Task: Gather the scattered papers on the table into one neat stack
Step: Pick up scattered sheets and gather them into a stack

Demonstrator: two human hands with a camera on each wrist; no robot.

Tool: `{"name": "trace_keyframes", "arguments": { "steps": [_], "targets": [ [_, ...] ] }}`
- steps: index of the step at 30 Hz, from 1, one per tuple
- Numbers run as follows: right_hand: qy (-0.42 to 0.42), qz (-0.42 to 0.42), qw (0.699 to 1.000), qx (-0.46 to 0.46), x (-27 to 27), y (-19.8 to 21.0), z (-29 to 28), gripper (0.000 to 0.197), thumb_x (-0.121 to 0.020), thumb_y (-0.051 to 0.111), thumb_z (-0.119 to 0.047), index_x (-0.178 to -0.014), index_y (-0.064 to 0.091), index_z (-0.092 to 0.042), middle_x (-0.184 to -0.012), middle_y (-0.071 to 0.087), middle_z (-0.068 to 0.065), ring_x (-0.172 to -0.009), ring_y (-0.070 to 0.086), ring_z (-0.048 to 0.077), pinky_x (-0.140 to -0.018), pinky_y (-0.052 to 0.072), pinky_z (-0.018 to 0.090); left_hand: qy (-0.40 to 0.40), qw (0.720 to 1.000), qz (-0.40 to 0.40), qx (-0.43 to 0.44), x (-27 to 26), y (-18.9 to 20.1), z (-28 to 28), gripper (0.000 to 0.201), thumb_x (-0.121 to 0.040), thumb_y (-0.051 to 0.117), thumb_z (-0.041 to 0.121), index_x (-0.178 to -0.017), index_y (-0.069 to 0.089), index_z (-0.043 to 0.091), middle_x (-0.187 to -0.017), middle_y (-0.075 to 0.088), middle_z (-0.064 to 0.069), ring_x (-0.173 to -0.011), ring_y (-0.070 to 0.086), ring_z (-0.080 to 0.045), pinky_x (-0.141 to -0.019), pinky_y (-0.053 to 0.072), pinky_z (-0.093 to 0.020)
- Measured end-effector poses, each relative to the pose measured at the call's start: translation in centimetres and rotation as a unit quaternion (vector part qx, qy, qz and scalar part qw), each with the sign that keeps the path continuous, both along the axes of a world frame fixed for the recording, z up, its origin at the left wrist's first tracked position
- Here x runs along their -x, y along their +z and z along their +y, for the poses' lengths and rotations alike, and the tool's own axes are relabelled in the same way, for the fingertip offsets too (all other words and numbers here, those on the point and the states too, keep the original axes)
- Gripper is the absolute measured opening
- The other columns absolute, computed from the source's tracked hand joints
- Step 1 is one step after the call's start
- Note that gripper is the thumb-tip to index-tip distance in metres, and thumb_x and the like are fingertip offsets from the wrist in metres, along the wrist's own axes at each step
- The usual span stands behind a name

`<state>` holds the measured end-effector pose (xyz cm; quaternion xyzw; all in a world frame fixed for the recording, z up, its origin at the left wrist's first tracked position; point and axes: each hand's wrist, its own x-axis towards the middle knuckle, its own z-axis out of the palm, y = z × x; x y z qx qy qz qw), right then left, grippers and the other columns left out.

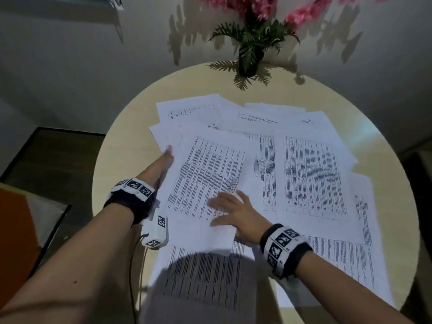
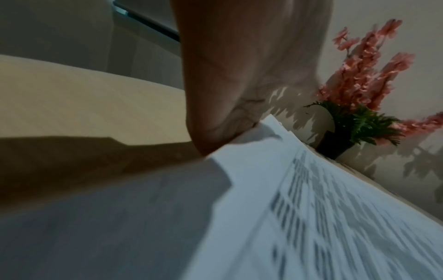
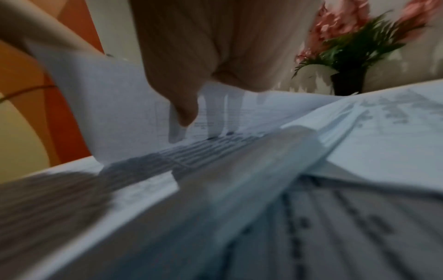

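A round, pale wooden table stands against a plain light wall, and the plant pot at its far edge serves as the landmark here. Farthest from the pot, at the near rim of the table, a printed sheet lies partly under a dark rounded shadow. Just beyond it, toward the pot, the right hand lies flat on the tilted sheet, fingers straight and spread wide, palm pressing the paper down. The right wrist view is blurred, but it seems to show that sheet's left side lifted off the surface. The left hand sits at that sheet's left edge, fingers extended toward the pot; whether they slip under the paper or merely press against its edge cannot be told from the head view, and in the left wrist view the palm meets the corner of the papers. Both wrists carry black bands with white marker blocks. The scattered papers spread overlapping across the middle and right of the table, between the hands and the pot, with the farthest sheets stopping short of it. Pink flowers and green fronds rise from the pot. Left of the table, well away from the pot, an orange surface shows low in the frame.
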<state>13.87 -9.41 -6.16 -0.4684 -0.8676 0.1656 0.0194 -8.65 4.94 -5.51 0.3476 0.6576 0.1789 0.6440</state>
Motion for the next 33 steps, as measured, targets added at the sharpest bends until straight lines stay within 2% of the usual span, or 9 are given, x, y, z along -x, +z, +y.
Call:
{"name": "trace_keyframes", "arguments": {
  "steps": [3,5,7,10,17,23,26,30,33],
  "targets": [
    [-0.211,-0.02,0.977,0.039,-1.4,0.8,0.8,0.092,-0.073,0.059,0.006,-0.144,0.019,-0.036,-0.157,-0.005,-0.003,-0.144,-0.009,0.023,-0.115,-0.002,0.058,-0.133,0.981,0.126,-0.062,-1.0,0.7,-0.6,0.08,-0.046,0.073,0.073,-0.082,0.064,0.002,-0.068,0.06,-0.023,-0.087,0.063,-0.041,-0.072,0.047,-0.032],
    [-0.333,-0.023,0.936,0.11,-2.4,1.2,1.5,0.092,-0.079,0.059,-0.007,-0.149,0.001,-0.027,-0.159,-0.008,0.005,-0.146,-0.008,0.03,-0.118,0.002,0.057,-0.107,0.98,0.142,-0.09,-1.6,0.5,-0.6,0.058,-0.067,0.075,0.05,-0.09,0.063,-0.002,-0.074,0.06,-0.028,-0.092,0.061,-0.05,-0.057,0.042,-0.035],
    [-0.354,-0.03,0.918,0.175,-2.9,1.1,1.8,0.098,-0.08,0.064,-0.024,-0.149,-0.005,-0.019,-0.159,-0.005,0.004,-0.147,-0.006,0.029,-0.117,0.003,0.055,-0.087,0.973,0.178,-0.118,-2.4,0.7,-0.8,0.031,-0.084,0.064,0.027,-0.095,0.063,-0.002,-0.094,0.065,-0.029,-0.092,0.062,-0.042,-0.059,0.043,-0.033],
    [-0.345,-0.042,0.92,0.179,-3.0,0.7,1.8,0.1,-0.077,0.068,-0.036,-0.149,0.002,-0.017,-0.159,0.0,0.0,-0.146,-0.003,0.027,-0.118,0.006,0.054,-0.071,0.958,0.199,-0.191,-3.3,1.9,-0.7,0.02,-0.09,0.054,0.02,-0.077,0.058,0.005,-0.074,0.055,-0.015,-0.076,0.05,-0.023,-0.051,0.03,-0.023],
    [-0.389,-0.027,0.906,0.167,-2.5,1.0,2.9,0.115,-0.06,0.081,-0.046,-0.146,0.011,-0.014,-0.15,0.019,0.011,-0.137,0.018,0.032,-0.111,0.022,0.049,-0.008,0.935,0.151,-0.319,-5.4,7.9,1.6,0.038,-0.088,0.048,0.014,-0.052,0.033,0.013,-0.051,0.029,-0.009,-0.05,0.027,-0.019,-0.051,0.017,-0.028],
    [-0.38,-0.059,0.909,0.164,-2.1,1.3,3.2,0.099,-0.059,0.081,-0.043,-0.139,0.025,-0.024,-0.14,0.028,0.009,-0.129,0.026,0.032,-0.104,0.028,0.051,0.084,0.896,0.056,-0.432,-6.0,14.3,4.0,0.027,-0.082,0.047,0.026,-0.057,0.041,0.021,-0.06,0.039,-0.004,-0.059,0.037,-0.016,-0.059,0.029,-0.028],
    [-0.374,0.003,0.907,0.195,-3.4,2.1,3.0,0.081,-0.07,0.075,-0.038,-0.137,0.033,-0.022,-0.141,0.03,0.009,-0.129,0.029,0.031,-0.106,0.03,0.051,0.139,0.871,-0.017,-0.471,-7.8,17.3,4.1,0.025,-0.089,0.049,0.024,-0.064,0.049,0.028,-0.073,0.055,0.005,-0.071,0.053,-0.01,-0.069,0.05,-0.032],
    [-0.555,0.295,0.767,0.13,-8.5,4.0,2.7,0.041,-0.093,0.05,-0.028,-0.126,0.05,-0.004,-0.132,0.049,0.014,-0.12,0.048,0.028,-0.102,0.039,0.039,0.141,0.875,-0.02,-0.463,-10.8,16.7,3.9,0.016,-0.09,0.05,0.021,-0.077,0.06,0.019,-0.084,0.063,-0.002,-0.083,0.059,-0.019,-0.08,0.049,-0.03],
    [-0.654,0.317,0.684,0.059,-13.8,4.6,2.3,0.034,-0.098,0.039,-0.027,-0.102,0.06,-0.001,-0.111,0.061,0.022,-0.105,0.057,0.031,-0.075,0.035,0.026,0.08,0.912,0.053,-0.399,-12.9,13.3,3.3,0.026,-0.09,0.048,0.017,-0.103,0.067,0.006,-0.092,0.065,-0.006,-0.085,0.061,-0.023,-0.075,0.049,-0.029]
  ]
}}
